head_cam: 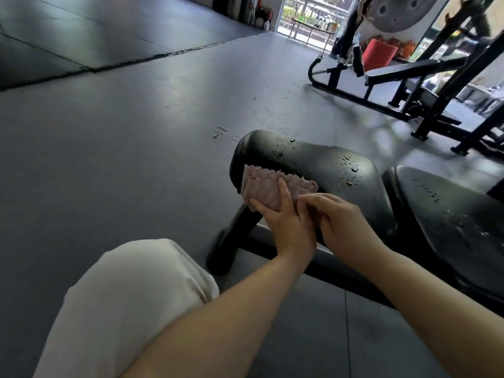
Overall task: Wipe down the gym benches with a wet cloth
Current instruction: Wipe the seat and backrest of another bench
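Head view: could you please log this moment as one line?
left hand: presses cloth | right hand: grips cloth | bench: wet droplets

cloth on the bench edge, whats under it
The cloth lies against the side edge of the black bench pad, pressed by the left hand. The pad surface beneath is covered; droplets show above.

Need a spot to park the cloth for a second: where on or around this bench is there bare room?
Bare: the seat pad right of the hands, and the near pad's top beyond the cloth, both beaded with water; open floor to the left. Crowded: the pad's near side, where the left hand and right hand hold the cloth.
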The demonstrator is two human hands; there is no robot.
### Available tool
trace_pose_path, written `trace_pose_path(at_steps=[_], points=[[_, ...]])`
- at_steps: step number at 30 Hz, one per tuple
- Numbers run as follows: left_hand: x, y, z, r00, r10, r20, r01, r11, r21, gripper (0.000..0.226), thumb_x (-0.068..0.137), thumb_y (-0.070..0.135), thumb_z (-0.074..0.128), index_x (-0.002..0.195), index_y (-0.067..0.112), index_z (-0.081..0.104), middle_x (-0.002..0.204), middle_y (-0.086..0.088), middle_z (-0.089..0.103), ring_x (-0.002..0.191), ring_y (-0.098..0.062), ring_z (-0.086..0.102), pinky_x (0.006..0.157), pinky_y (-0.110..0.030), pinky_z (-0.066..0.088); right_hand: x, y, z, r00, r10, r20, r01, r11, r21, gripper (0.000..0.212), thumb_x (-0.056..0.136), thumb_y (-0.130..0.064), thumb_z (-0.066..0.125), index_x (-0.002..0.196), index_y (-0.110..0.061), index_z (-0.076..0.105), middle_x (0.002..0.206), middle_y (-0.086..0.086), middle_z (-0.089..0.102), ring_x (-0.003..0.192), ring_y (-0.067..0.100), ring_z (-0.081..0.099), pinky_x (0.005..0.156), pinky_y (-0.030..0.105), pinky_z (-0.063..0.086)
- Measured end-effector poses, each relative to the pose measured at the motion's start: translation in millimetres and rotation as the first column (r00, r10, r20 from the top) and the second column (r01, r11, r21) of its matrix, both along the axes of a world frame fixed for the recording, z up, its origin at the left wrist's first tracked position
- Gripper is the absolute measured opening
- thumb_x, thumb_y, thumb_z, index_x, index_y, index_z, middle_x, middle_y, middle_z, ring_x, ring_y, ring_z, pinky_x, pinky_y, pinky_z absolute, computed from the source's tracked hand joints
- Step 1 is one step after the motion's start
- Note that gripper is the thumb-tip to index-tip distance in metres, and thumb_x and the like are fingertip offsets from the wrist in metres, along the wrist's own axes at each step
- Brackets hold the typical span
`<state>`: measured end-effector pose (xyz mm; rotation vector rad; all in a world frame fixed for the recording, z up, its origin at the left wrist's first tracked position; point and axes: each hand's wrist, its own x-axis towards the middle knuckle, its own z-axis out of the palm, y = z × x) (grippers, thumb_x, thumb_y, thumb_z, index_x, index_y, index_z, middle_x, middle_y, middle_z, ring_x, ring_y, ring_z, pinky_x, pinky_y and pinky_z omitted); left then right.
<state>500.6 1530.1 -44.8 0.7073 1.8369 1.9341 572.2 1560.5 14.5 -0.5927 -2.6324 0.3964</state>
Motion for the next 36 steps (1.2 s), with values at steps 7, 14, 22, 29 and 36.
trace_pose_path(at_steps=[7, 14, 22, 29, 36], points=[[-32.5, -44.9, -12.9, 0.955, -0.251, -0.156, 0.234, 0.965, -0.120, 0.064, 0.095, 0.004, 0.043, 0.149, 0.028, 0.016, 0.156, -0.010, -0.008, 0.142, -0.016, 0.013, 0.104, -0.013, 0.014, -15.8, -4.6, -36.7, 0.970, -0.076, 0.231, 0.004, 0.956, 0.295, 0.044, 0.082, -0.002, 0.055, 0.126, -0.004, 0.058, 0.131, 0.024, 0.053, 0.123, 0.042, 0.049, 0.104, 0.047, 0.040], [-103.2, -65.7, 5.3, 0.690, -0.532, -0.491, 0.092, 0.738, -0.669, 0.068, 0.091, 0.006, 0.041, 0.151, 0.016, 0.009, 0.144, -0.014, 0.034, 0.126, -0.033, 0.039, 0.102, -0.039, 0.034, -45.1, 2.3, -52.7, 0.831, -0.283, 0.479, -0.167, 0.695, 0.699, 0.068, 0.062, -0.025, 0.073, 0.129, -0.027, 0.059, 0.145, 0.019, 0.038, 0.118, 0.059, 0.043, 0.091, 0.068, 0.038], [-184.5, -74.5, 4.5, 0.280, -0.517, -0.809, 0.007, 0.844, -0.536, 0.061, 0.071, -0.017, 0.043, 0.126, 0.006, 0.056, 0.137, -0.017, 0.042, 0.125, -0.038, 0.040, 0.101, -0.049, 0.040, -69.9, 17.9, -65.2, 0.840, -0.263, 0.475, -0.395, 0.305, 0.867, 0.062, 0.083, -0.029, 0.035, 0.142, -0.014, 0.023, 0.154, 0.002, 0.017, 0.140, 0.021, 0.032, 0.110, 0.048, 0.028], [-168.2, -56.5, 7.9, 0.361, -0.406, -0.840, 0.022, 0.904, -0.427, 0.057, 0.067, -0.013, 0.047, 0.122, 0.002, 0.055, 0.127, -0.021, 0.048, 0.112, -0.044, 0.048, 0.092, -0.050, 0.045, -77.7, 4.8, -65.3, 0.824, -0.294, 0.484, -0.419, 0.257, 0.871, 0.063, 0.094, -0.029, 0.038, 0.138, -0.004, 0.000, 0.159, 0.000, 0.004, 0.145, 0.023, 0.012, 0.112, 0.049, 0.023], [-130.0, -32.9, 16.8, 0.201, -0.363, -0.910, 0.051, 0.931, -0.360, 0.069, 0.053, -0.011, 0.070, 0.119, 0.005, 0.060, 0.121, -0.022, 0.054, 0.107, -0.044, 0.054, 0.092, -0.052, 0.045, -40.0, 11.2, -65.0, 0.731, -0.381, 0.567, -0.525, 0.216, 0.823, 0.066, 0.097, -0.032, 0.038, 0.152, -0.015, 0.005, 0.158, 0.002, -0.012, 0.145, 0.022, 0.000, 0.114, 0.047, 0.011]])
